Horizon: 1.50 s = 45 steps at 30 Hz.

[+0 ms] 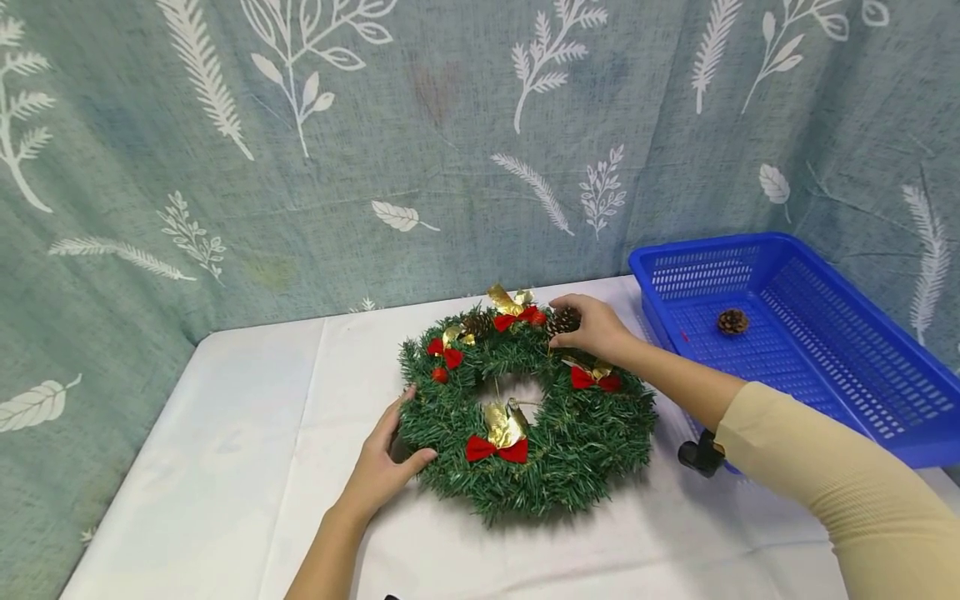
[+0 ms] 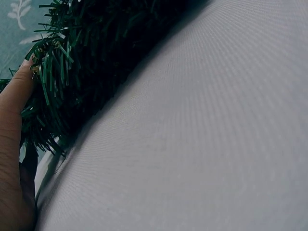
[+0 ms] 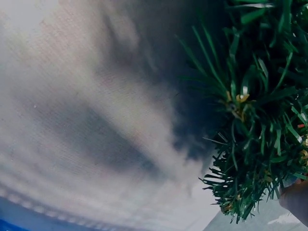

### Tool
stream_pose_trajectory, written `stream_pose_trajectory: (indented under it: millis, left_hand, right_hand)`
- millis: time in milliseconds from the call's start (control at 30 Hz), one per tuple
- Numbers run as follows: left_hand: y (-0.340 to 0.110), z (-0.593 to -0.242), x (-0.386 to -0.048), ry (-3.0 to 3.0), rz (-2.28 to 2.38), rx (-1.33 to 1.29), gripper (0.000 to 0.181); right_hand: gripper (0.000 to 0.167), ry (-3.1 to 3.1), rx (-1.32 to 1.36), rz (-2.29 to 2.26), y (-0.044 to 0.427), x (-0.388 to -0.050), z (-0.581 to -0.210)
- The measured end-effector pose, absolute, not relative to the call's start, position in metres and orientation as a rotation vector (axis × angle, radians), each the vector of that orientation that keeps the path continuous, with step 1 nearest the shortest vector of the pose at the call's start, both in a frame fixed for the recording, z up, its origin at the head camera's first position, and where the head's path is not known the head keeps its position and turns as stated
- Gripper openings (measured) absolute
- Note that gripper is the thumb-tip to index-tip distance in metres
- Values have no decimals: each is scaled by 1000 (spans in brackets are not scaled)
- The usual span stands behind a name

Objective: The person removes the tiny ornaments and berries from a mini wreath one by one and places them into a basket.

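Note:
A round green wreath (image 1: 592,462) lies flat on the white table, decorated with red bows (image 1: 497,450), gold ribbons (image 1: 504,425) and red berries (image 1: 439,375). At its upper right, my right hand (image 1: 596,327) pinches a brown pine cone (image 1: 562,322) between thumb and fingers, against the greenery. My left hand (image 1: 381,467) rests against the wreath's left side, thumb and fingers spread apart. The left wrist view shows a finger (image 2: 17,91) touching the green tips. Another pine cone (image 1: 477,323) sits among the branches at the top. In the right wrist view, only a dark bit of the hand shows.
To the right stands a blue plastic basket (image 1: 810,250) with a loose pine cone (image 1: 732,322) inside. A black object (image 1: 701,455) is by the right forearm. White cloth covers the table (image 1: 247,450), and a patterned green curtain (image 1: 420,150) hangs behind it.

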<state>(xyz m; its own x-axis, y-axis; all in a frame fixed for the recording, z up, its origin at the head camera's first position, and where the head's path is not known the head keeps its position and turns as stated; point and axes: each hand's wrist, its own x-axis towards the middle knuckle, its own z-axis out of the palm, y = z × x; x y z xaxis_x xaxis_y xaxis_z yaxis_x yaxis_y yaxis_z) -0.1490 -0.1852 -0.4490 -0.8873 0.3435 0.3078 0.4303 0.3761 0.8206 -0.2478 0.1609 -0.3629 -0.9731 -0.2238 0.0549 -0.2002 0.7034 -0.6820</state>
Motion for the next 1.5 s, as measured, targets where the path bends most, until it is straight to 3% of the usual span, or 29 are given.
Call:
stream_pose_trajectory:
  millis: [500,1067,1500]
  left_hand:
    - [-174,-414,-134,-2579,-1564,-690,81]
    - [-184,-449,-150,-2535,-1548,-728,88]
    - [-184,-451,-151,-2535,-1534,-702,86]
  right_hand:
    - [49,2924,-386,-1253,160,-244,-358]
    - [49,2822,-448,-1458,156,-231,-345]
    - [49,2812,-526,-1496,156,-212,-328]
